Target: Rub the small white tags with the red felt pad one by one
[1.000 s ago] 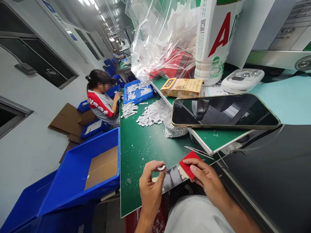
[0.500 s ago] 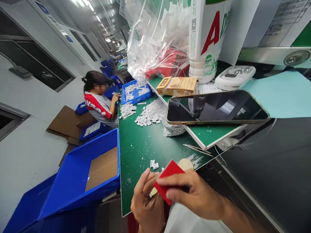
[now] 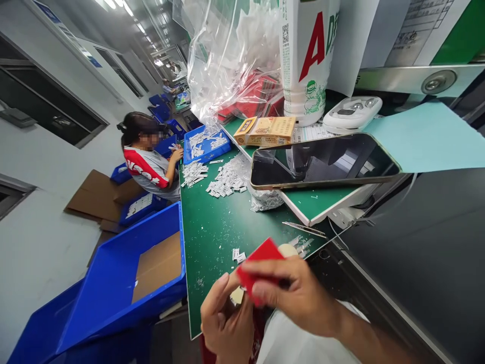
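Observation:
A flat red piece point(image 3: 265, 258) is pinched between the thumb and fingers of my right hand point(image 3: 303, 293), low in the view. Its lower left edge meets the fingertips of my left hand point(image 3: 229, 323), whose fingers are curled. A small pale, cream-coloured piece point(image 3: 237, 296) shows between the left fingers; most of it is hidden. Just beyond the hands, a few small white printed pieces point(image 3: 238, 256) lie on the green table point(image 3: 212, 227). A cream round piece point(image 3: 288, 250) lies partly behind the red one.
Tweezers point(image 3: 304, 229) lie near a phone point(image 3: 326, 162) on a raised board. Farther back are a white pile point(image 3: 227, 177), a yellow box point(image 3: 265, 130), a bottle point(image 3: 305, 60) and a plastic bag point(image 3: 235, 60). Blue bins point(image 3: 113, 283) stand left; a person point(image 3: 147, 156) sits beyond.
The view has shifted slightly, moving the bottle and phone left in the picture. The red piece is tilted flatter, and more of the pale piece shows in my left hand.

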Demonstrator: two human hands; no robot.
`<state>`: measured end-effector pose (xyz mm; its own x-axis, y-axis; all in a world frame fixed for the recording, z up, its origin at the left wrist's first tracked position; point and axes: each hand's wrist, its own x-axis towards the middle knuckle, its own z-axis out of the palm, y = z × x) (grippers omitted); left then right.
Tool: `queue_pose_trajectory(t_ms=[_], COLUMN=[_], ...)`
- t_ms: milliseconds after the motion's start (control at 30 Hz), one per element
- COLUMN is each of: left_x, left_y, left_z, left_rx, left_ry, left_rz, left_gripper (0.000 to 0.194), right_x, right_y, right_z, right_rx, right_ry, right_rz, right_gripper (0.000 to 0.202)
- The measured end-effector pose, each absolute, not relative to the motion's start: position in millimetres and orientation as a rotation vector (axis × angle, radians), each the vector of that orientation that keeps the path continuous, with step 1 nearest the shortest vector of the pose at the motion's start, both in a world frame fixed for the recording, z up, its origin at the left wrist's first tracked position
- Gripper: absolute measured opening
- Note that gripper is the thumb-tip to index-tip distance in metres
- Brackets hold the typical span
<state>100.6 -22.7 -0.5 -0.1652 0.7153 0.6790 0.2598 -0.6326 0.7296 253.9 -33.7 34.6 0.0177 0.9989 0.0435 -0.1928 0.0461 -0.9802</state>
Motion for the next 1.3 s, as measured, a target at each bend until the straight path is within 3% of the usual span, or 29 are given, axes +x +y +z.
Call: queue_pose_trajectory(t_ms=[167, 300, 400, 533, 667, 800, 900, 1100, 1233, 1300], left_x=[102, 106, 108, 109, 110, 109, 99, 70, 72, 74], left_y=[-20, -19, -20, -24, -25, -25, -27, -20, -18, -20], left_z=[-1, 8, 15, 23, 27, 27, 31, 44, 46, 45], left_rx=[1.776, 1.715, 1.719, 1.656, 1.675, 1.712, 1.539, 0.639, 0.216, 0.094], left_ry=[1.095, 1.075, 1.079, 1.18, 1.204, 1.075, 0.992, 0.746, 0.497, 0.426], left_rz=[1.83, 2.082, 2.114, 2.15, 2.216, 2.258, 2.327, 1.375, 1.087, 1.016], left_gripper=[0.064, 0.066, 0.065, 0.052, 0.06, 0.05, 0.054, 0.03, 0.019, 0.024], right_x=[253, 253, 254, 255, 257, 256, 259, 265, 263, 262], right_y=[-26, -22, -25, -28, -26, -23, -18, -34, -43, -44], right_z=[31, 27, 31, 40, 42, 38, 31, 27, 25, 25], right_rx=[-1.088, -0.857, -1.099, -0.87, -1.093, -0.861, -1.121, -1.052, -0.951, -0.93], right_ry=[-0.818, -0.962, -0.8, -1.064, -0.788, -1.079, -0.856, -0.976, -0.949, -0.895], right_rz=[1.125, 1.402, 1.153, 1.351, 1.161, 1.46, 1.185, 1.255, 1.263, 1.231], right_gripper=[0.034, 0.041, 0.038, 0.033, 0.035, 0.039, 0.037, 0.038, 0.035, 0.032])
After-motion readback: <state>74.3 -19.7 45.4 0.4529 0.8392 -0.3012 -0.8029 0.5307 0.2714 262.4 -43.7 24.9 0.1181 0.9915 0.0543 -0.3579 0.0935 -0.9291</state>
